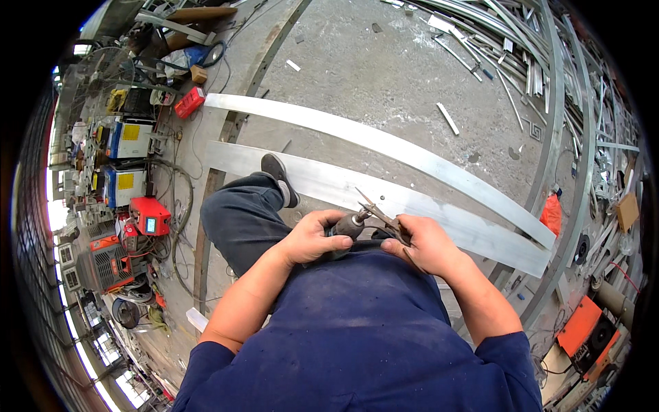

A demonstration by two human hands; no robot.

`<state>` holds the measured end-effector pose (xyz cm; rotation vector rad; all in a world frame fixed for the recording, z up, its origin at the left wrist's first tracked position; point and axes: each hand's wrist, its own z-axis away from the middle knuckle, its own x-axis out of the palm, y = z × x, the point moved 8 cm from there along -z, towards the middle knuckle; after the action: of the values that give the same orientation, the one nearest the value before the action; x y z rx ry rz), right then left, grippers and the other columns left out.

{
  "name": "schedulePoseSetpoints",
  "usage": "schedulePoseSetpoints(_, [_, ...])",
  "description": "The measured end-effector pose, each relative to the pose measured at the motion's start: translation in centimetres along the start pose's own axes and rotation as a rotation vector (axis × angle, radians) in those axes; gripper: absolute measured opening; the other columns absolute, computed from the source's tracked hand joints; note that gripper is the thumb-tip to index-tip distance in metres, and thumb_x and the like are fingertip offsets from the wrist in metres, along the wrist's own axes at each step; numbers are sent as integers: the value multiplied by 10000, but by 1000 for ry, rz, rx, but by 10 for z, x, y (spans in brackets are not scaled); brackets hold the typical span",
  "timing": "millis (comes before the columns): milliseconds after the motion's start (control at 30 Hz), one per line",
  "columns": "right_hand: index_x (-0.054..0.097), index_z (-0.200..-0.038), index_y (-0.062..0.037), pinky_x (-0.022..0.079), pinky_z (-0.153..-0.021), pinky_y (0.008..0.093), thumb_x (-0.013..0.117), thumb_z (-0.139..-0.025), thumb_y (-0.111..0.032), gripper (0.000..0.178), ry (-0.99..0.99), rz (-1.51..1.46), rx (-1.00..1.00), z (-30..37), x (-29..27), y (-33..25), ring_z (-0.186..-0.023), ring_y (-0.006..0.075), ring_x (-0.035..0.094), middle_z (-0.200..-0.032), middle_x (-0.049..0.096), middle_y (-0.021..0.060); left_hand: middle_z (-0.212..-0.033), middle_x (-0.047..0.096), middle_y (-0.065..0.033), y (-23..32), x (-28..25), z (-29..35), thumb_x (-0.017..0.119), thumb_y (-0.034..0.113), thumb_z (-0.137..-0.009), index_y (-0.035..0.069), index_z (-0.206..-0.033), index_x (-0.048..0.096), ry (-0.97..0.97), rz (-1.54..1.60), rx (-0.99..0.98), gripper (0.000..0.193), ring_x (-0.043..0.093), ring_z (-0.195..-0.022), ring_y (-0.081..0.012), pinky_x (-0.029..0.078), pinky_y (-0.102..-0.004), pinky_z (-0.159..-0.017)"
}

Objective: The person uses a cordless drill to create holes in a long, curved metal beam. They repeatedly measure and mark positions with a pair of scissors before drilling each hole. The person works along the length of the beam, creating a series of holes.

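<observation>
Against my body, my left hand (pixel 316 237) is wrapped round a dark power drill (pixel 351 224), its chuck end pointing right and away from me. My right hand (pixel 427 246) grips a brownish, scissor-like metal tool (pixel 382 214) with two slim pointed ends spread apart. These ends cross close to the drill's chuck; I cannot tell whether they touch it. Beyond my hands lies a wide, silvery flat metal bar (pixel 439 211), with a small dark hole or spot near its middle. A second flat metal bar (pixel 371 141) lies farther off, converging with the first at the right.
Steel rails (pixel 257 75) run under the bars at left, with more rails (pixel 580 137) at right. Metal offcuts (pixel 508 48) are heaped at the far right. Welding machines (pixel 130 141), a red box-shaped machine (pixel 149 216) and cables stand left. My shoe (pixel 276 172) is beside the nearer bar.
</observation>
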<state>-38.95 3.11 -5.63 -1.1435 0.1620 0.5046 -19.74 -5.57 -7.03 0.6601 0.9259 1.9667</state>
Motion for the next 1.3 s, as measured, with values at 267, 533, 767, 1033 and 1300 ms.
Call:
schedulePoseSetpoints(267, [620,-902,-9,501,-688,457,796,-855,-522,544,115,-47,51,15,-4,27,-766,415,643,-774,649,207,-1145,682,-63,19,8,-9,876,283,-831,7,-1283,624,82,-94,79,586,618,-1076,-149,494,-322,-980])
schedulePoseSetpoints(533, [620,-1011,0,530,-749,455,845,-799,-513,599,232,39,0,24,-10,13,-861,407,670,-905,679,202,-1145,690,-54,5,-3,-13,855,235,-866,-3,-1307,646,112,-130,52,542,621,-1074,-138,503,-315,-968])
schedulePoseSetpoints(767, [632,-1087,35,530,-871,468,870,-756,-512,682,421,307,-54,25,-17,-5,-944,411,666,-997,695,193,-1053,721,-77,6,2,-19,902,314,-809,12,-1280,665,183,-274,22,608,653,-967,-151,522,-305,-896])
schedulePoseSetpoints(1033, [608,-1207,40,514,-929,471,873,-772,-481,728,305,304,76,24,-13,-2,-1046,410,651,-1138,687,215,-1090,726,-96,10,7,-17,878,290,-828,-1,-1260,675,90,-68,53,559,658,-1009,-156,518,-317,-933])
schedulePoseSetpoints(1300, [622,-1165,32,522,-885,469,878,-760,-489,707,336,312,81,27,-21,3,-991,407,663,-1075,701,199,-1048,746,-97,16,13,-21,881,272,-824,-10,-1209,699,200,-334,-27,511,672,-964,-150,532,-302,-902])
